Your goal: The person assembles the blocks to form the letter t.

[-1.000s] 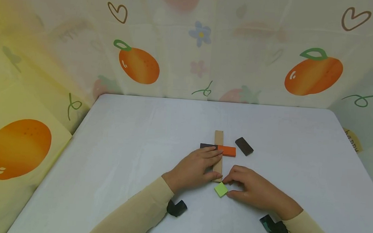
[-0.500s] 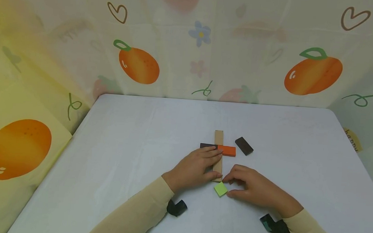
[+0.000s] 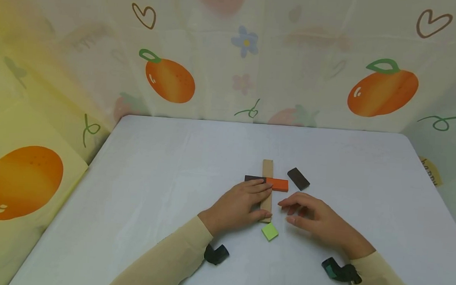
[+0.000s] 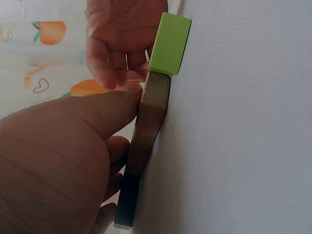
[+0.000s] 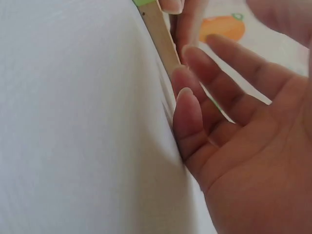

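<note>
A long plain wooden strip (image 3: 268, 167) lies on the table, pointing away from the person. Across it runs a row made of a dark block (image 3: 251, 178) at left and an orange block (image 3: 281, 185) at right. My left hand (image 3: 239, 206) rests on these with extended fingers, its thumb near the strip's close end and covering part of the row. A light green block (image 4: 170, 44) sits at that end, tilted like a diamond in the head view. To the right of the strip, my right hand (image 3: 319, 220) hovers with loosely bent fingers, holding nothing.
A loose dark brown block (image 3: 298, 179) lies slanted beyond the orange one. Black wrist devices (image 3: 217, 254) hang by both sleeves. A fruit-printed curtain (image 3: 212, 72) stands behind the white table (image 3: 172, 156).
My right hand has let go of the green block and drawn away up and to the right. The left hand and the blocks keep their places.
</note>
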A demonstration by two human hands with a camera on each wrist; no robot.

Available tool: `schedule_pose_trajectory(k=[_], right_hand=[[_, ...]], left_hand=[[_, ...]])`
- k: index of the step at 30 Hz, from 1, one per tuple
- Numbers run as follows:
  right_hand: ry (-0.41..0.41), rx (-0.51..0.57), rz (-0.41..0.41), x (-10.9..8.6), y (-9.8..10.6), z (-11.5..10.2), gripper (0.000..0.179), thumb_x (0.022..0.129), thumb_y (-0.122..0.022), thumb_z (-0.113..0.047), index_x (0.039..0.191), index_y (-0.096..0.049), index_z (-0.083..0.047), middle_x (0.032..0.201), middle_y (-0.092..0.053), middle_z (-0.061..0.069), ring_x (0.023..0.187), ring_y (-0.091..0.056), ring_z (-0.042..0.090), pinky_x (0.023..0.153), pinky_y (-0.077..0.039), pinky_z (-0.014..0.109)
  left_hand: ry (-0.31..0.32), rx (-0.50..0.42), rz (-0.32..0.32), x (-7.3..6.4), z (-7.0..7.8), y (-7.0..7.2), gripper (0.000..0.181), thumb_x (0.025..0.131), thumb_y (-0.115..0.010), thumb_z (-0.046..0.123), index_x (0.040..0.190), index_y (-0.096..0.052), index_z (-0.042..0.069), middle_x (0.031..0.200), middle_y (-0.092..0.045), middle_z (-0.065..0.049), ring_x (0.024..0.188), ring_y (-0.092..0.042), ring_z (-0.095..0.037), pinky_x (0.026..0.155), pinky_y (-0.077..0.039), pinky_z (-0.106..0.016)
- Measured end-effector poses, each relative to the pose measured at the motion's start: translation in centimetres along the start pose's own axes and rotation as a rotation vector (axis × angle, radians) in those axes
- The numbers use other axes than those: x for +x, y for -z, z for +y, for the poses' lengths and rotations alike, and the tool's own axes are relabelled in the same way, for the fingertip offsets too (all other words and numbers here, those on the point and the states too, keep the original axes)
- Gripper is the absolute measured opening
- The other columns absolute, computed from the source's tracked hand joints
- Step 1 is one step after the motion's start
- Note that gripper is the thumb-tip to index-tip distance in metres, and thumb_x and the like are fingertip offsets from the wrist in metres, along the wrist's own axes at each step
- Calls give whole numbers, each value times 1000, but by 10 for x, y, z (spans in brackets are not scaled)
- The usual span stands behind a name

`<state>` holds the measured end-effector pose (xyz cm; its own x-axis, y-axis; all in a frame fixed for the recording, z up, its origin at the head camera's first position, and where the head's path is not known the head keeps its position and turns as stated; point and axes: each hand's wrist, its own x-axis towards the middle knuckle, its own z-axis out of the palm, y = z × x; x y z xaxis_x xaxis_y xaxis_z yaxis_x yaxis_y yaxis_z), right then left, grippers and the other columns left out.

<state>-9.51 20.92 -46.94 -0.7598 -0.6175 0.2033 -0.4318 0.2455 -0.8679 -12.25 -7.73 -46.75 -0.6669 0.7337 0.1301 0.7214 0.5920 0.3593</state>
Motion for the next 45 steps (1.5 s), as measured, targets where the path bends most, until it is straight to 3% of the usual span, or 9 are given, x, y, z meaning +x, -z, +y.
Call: schedule_pose_trajectory(k=[4,9,13,23,26,35,41,45], right_hand=[[2,88,27,-1,4,2,34,107,-61,4,141,-65,1,128,-70,16,113,-66,25,93,-57,31],[39,177,65,-2,9,4,41,109,-51,7,149,-56,5,132,-66,27,119,-64,30,92,-59,33],[85,188,109,-2,13,7,45,109,-45,9,153,-48,10,137,-61,29,120,-63,32,89,-59,34],[79,249,224,-2,21,10,46,115,-46,-7,159,-43,7,143,-55,30,129,-56,35,93,-57,32],[64,247,266,-2,23,10,46,114,-47,-5,160,-46,1,144,-53,31,132,-52,35,94,-56,32],[28,210,379,-4,38,6,53,107,-49,9,159,-47,1,146,-56,24,133,-51,33,99,-52,27],[-85,103,414,4,42,2,55,108,-61,1,161,-46,-6,149,-53,22,133,-49,29,101,-47,23],[-84,98,416,11,44,2,57,108,-62,1,162,-46,-8,149,-53,21,133,-48,30,101,-47,23]], left_hand=[[-2,3,-1,-1,0,0,68,107,-72,46,158,-57,4,163,-52,-6,157,-38,-25,128,-26,-34],[-6,9,-8,-1,0,0,68,107,-71,46,158,-56,4,164,-51,-6,157,-38,-24,128,-26,-34],[-1,19,-13,0,0,1,69,107,-71,48,159,-55,5,164,-51,-6,157,-38,-24,128,-26,-34],[-9,15,-11,-1,0,3,68,108,-70,46,159,-55,3,163,-51,-7,157,-38,-25,128,-25,-34],[-11,2,-7,-1,-1,2,68,108,-71,45,158,-55,3,163,-51,-8,157,-38,-26,128,-26,-34],[-15,-5,-4,0,1,3,67,107,-72,44,157,-56,3,163,-51,-7,157,-39,-26,128,-25,-33],[-6,8,-12,-1,2,3,67,107,-71,45,157,-57,3,164,-51,-7,157,-38,-26,128,-24,-33],[0,20,-17,-1,2,2,67,108,-71,46,157,-56,4,164,-51,-6,157,-37,-24,128,-24,-32]])
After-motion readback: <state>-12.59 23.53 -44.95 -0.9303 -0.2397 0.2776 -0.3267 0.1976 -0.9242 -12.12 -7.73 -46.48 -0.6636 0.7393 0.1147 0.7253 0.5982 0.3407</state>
